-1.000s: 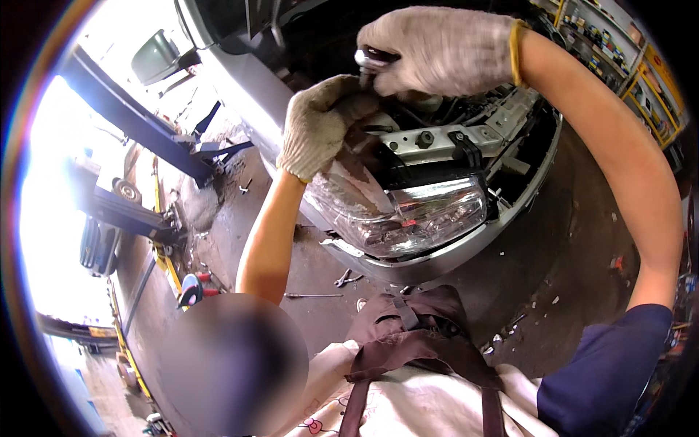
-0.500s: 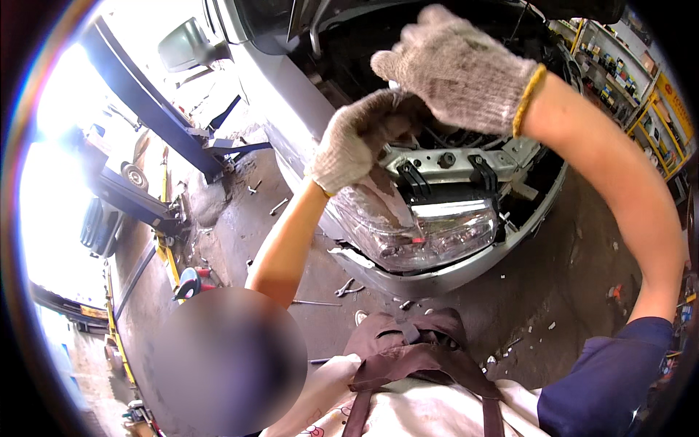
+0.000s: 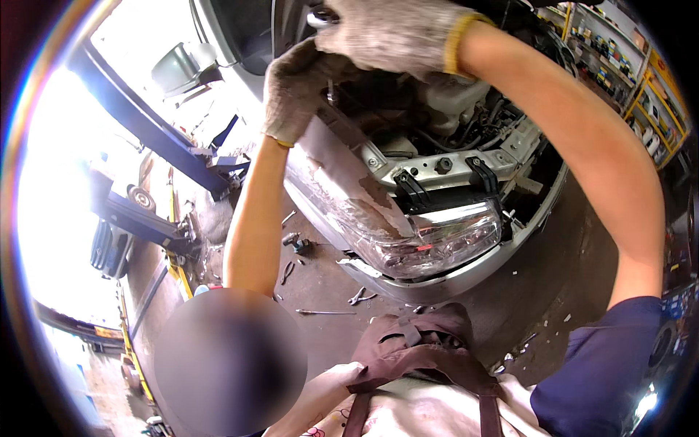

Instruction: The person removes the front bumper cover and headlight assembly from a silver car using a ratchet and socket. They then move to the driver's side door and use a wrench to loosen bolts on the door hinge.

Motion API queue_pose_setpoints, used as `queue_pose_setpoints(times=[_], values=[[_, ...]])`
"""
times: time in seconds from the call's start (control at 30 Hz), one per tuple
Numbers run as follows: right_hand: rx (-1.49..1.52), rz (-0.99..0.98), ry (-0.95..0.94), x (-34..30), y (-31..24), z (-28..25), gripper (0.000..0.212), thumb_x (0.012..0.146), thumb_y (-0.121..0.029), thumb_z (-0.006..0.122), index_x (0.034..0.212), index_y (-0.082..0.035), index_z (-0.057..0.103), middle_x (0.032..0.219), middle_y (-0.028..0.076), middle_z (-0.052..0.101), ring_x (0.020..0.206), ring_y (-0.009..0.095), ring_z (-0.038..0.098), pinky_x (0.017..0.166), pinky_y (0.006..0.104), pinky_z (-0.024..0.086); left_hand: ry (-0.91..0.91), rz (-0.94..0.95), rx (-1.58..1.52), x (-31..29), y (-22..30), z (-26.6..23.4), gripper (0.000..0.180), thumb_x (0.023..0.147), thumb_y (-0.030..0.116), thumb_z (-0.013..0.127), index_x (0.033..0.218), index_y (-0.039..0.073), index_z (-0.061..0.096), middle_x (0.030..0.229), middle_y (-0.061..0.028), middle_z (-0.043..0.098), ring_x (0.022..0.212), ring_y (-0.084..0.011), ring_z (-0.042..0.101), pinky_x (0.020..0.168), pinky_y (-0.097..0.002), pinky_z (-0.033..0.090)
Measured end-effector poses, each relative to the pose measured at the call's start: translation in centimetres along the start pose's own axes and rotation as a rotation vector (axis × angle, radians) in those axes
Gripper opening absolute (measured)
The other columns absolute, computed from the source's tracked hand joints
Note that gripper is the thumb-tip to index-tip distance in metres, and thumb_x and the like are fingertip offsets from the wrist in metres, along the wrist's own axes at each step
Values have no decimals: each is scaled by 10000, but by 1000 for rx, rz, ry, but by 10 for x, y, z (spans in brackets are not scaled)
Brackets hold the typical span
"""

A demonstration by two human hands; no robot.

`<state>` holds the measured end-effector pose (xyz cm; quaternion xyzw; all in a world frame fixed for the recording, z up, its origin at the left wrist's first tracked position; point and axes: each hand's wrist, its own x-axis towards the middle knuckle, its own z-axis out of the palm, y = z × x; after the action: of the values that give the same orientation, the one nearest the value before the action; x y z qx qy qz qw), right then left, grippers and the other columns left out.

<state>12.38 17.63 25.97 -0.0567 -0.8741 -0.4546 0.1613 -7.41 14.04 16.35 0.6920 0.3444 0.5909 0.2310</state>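
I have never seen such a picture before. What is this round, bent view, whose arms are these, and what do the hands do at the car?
The picture comes from a wide camera worn on a person's head, looking down, so straight edges bend. Both arms are that person's own, in knitted work gloves. The left hand rests on the silver car's front edge, above the headlight. The right hand grips a metal tool at the top of the picture; its working end is hidden. The bonnet is open, showing the engine bay. Small tools lie on the concrete floor. A blue car lift stands at the left.
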Motion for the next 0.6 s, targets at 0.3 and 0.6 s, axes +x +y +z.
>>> queue_pose_setpoints(times=[0.3,0.6], values=[[637,473,28,22,-20,31,279,937,-261,646,976,-2,744,923,189,732,854,355,718,800,441,563,160,-174,109,-3,-18,-8,279,978,99,688,1216,-46,672,1083,-107,729,937,-199,712,861,-334,589],[820,335,169,13,2,64,391,989,-375,628,1305,-168,527,1029,155,729,982,358,710,841,473,548,151,-98,232,-1,-17,-11,252,941,129,734,1151,-9,717,1003,-52,743,878,-113,661,814,-278,545]])
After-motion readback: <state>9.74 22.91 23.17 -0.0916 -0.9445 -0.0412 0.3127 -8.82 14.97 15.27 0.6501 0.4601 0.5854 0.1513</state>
